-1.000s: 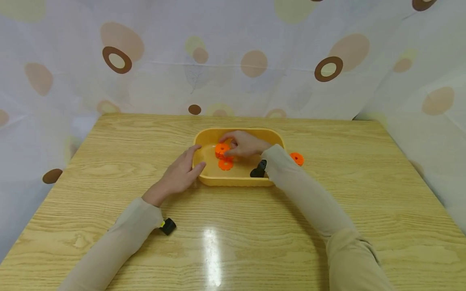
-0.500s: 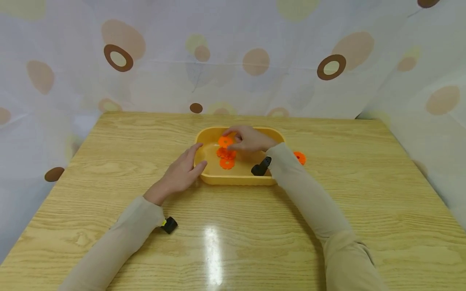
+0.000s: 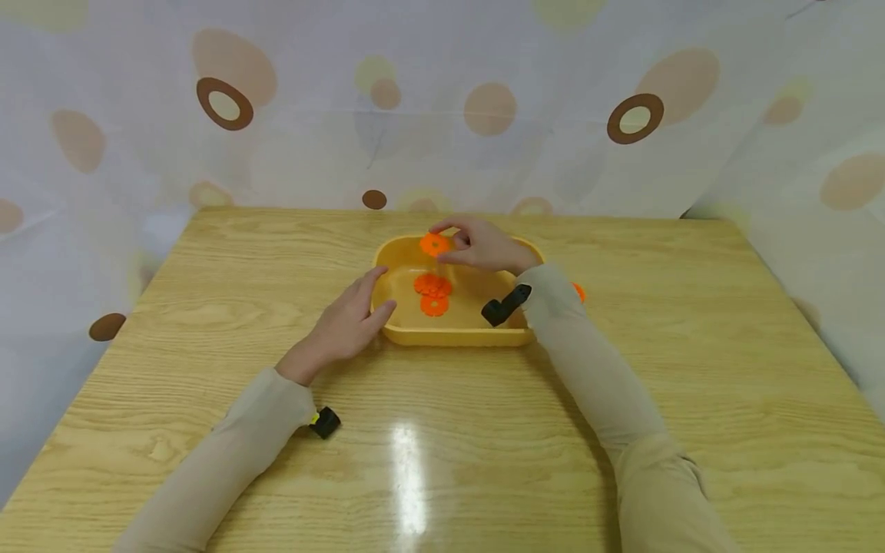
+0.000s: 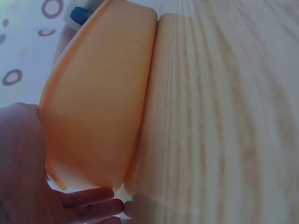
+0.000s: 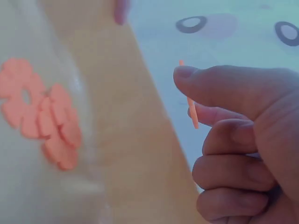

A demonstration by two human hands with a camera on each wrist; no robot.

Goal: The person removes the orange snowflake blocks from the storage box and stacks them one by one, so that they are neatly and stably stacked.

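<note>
Right hand (image 3: 487, 246) pinches a notched orange disc (image 3: 426, 246) above the yellow tub (image 3: 456, 337), left hand (image 3: 343, 326) spread, fingers extended, at its end; so thin, light steady pressure seems best.

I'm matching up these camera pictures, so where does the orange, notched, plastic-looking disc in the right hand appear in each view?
Head: the orange notched disc is just above centre, held by the right hand.
Left wrist: the disc is not visible.
Right wrist: the disc is just right of centre, edge-on.
Shared landmark: the yellow-orange plastic-looking tray, in all three views.
</note>
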